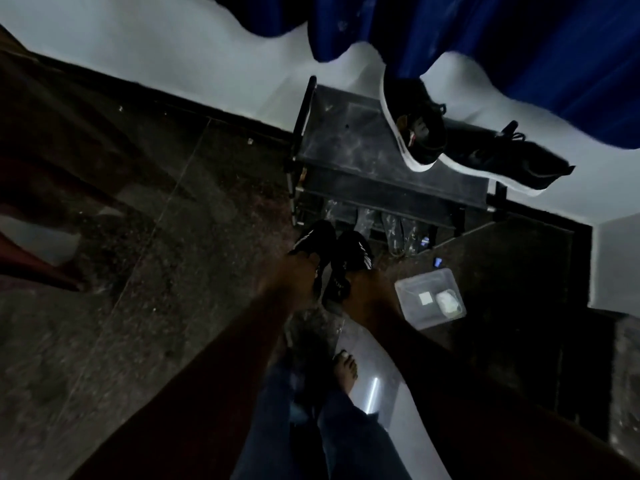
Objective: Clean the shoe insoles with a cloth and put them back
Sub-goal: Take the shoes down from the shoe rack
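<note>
Two black shoes with white stripes are held low in front of the shoe rack. My left hand (294, 271) grips the left shoe (313, 239) at its heel. My right hand (363, 289) grips the right shoe (349, 258) the same way. The two shoes hang side by side, toes pointing toward the rack. A clear plastic tub (429, 297) on the floor to the right holds a crumpled white cloth (447, 301) and a small white square. No insole is visible; the scene is dim and blurred.
A dark dusty shoe rack (360, 150) stands against the white wall, with a pair of black white-soled sneakers (415, 129) on top and grey shoes on a lower shelf. Blue curtain (485, 36) hangs above. My bare foot (346, 370) and jeans are below. The floor is speckled stone.
</note>
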A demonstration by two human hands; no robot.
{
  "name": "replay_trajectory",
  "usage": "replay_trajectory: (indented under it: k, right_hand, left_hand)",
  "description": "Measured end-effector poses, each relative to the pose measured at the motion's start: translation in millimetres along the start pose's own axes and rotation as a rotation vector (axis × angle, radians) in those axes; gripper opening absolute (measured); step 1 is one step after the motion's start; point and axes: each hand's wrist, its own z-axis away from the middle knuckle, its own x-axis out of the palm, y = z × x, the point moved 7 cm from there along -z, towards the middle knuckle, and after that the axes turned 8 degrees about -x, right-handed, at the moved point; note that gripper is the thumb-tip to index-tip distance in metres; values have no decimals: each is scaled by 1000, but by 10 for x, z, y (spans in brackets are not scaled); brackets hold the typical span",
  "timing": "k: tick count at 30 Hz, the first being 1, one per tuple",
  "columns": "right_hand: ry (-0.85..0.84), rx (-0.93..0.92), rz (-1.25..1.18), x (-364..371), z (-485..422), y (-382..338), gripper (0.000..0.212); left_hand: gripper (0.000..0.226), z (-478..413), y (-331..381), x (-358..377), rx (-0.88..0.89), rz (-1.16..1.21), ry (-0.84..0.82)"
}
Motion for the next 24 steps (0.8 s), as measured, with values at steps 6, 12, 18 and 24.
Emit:
replay_trajectory:
  k: [6, 12, 18, 24]
  right_hand:
    - [-49, 46, -7, 1079, -754, 468, 32]
    - [-56, 59, 1, 2077, -1592, 936, 27]
    - [-20, 74, -3, 2786, -2231, 1261, 32]
    - [5, 40, 101, 3319, -2738, 1507, 24]
  left_hand:
    - [41, -832, -615, 850, -10, -192, -22]
    - [34, -1834, -1410, 1769, -175, -88, -74]
    - [39, -2330, -1538, 2258, -85, -258, -22]
    - [34, -2718, -1794, 2694, -65, -319, 59]
